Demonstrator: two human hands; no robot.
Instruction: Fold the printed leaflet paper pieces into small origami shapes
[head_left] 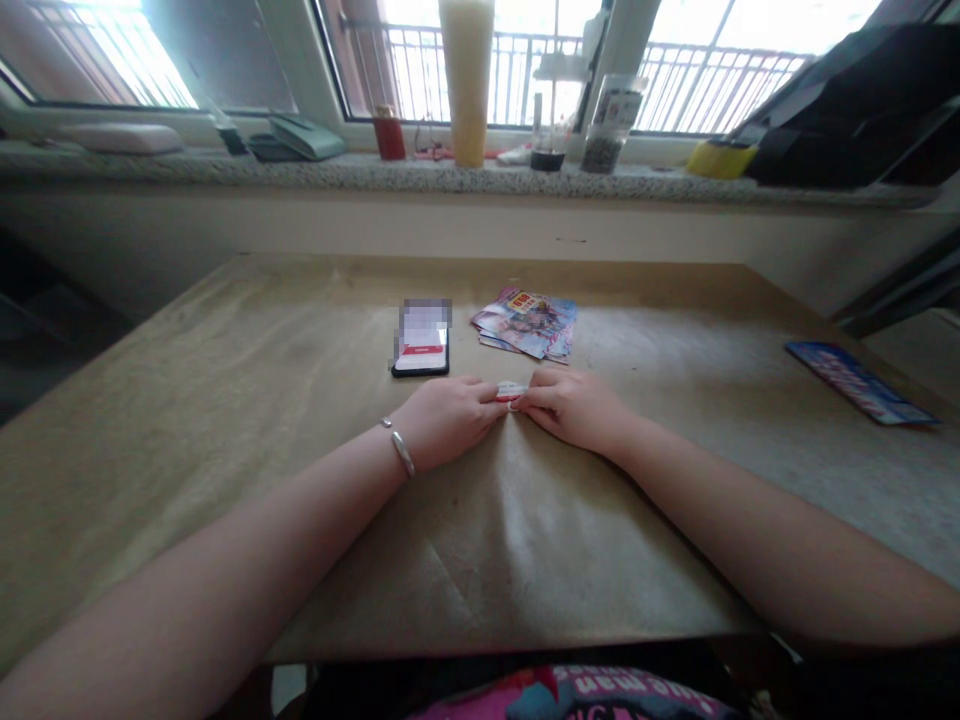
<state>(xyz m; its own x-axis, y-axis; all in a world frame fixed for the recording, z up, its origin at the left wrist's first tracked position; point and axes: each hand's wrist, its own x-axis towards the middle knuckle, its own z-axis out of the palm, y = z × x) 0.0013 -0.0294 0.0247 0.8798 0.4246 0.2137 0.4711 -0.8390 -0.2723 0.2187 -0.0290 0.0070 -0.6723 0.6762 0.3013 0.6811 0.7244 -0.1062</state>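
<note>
A small white piece of paper (511,391) with a red band lies on the table between my hands, and it appears folded. The fingers of my left hand (454,415) are pressed together on its left end. A silver bangle circles that wrist. My right hand (574,405) pinches the paper's right end between thumb and fingers. Just beyond my left hand is a phone (421,338) with a lit screen, partly pixelated. Past my right hand rests a loose stack of colourful printed leaflets (529,323).
A brown cover spreads over the table (225,400). Near its right edge lies a blue printed packet (859,383). Along the granite windowsill (360,180) stand a tall yellowish cylinder (469,90), a red jar (388,133), clear containers (606,125) and a black bag (855,110).
</note>
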